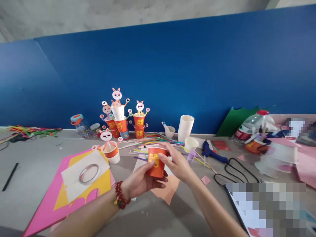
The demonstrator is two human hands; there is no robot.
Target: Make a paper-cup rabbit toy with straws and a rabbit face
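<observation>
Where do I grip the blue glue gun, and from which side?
Best by the slim handle, coming in from the near right, I'd say: the glue gun lies with that end pointing right, while a white cup sits to its left.

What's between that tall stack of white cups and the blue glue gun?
The head view shows a shorter white cup there, plus part of a flat white sheet.
</observation>
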